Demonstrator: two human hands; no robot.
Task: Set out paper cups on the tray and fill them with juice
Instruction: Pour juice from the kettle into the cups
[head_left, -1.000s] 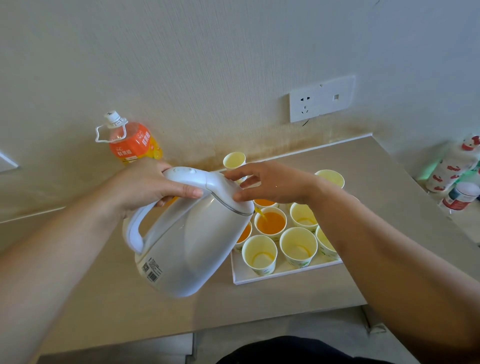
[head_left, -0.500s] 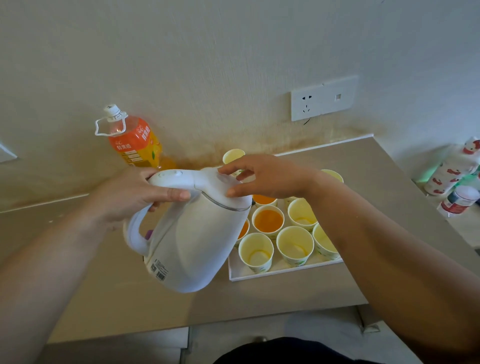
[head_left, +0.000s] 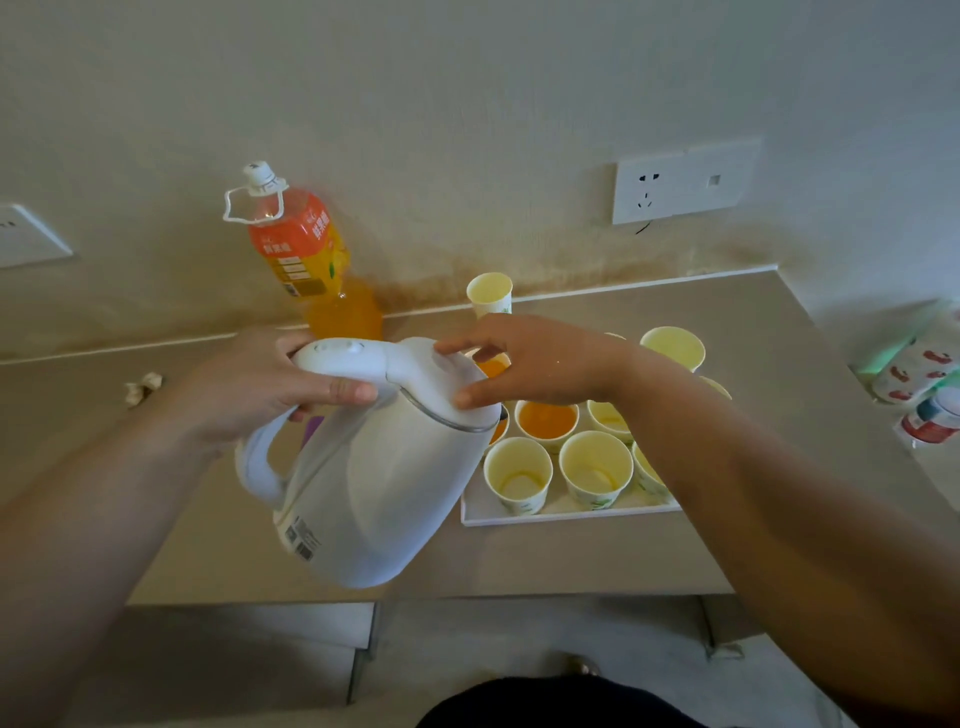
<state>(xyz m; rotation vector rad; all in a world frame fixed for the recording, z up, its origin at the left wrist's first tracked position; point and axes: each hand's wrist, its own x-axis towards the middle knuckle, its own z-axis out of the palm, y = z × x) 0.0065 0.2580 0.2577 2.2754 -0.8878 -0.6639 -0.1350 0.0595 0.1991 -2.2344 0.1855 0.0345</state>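
A white electric kettle (head_left: 384, 493) hangs tilted above the counter, just left of the white tray (head_left: 571, 517). My left hand (head_left: 260, 384) grips its handle at the top. My right hand (head_left: 540, 364) rests on the lid with thumb and fingertips spread. Several paper cups stand on the tray. One in the middle row (head_left: 546, 420) is full of orange juice; two front cups (head_left: 518, 475) (head_left: 595, 470) hold only a little at the bottom. The kettle and my right hand hide the cups behind them. No juice is flowing.
An orange juice bottle (head_left: 298, 244) stands against the wall, with a lone paper cup (head_left: 489, 291) to its right, off the tray. Crumpled paper (head_left: 143, 385) lies at the left. Printed containers (head_left: 919, 374) sit at the far right. A wall socket (head_left: 680, 182) is above the counter.
The stream of juice into the middle cup has stopped. The kettle has tipped back towards upright and drawn left, away from the cups, with both hands still on it.
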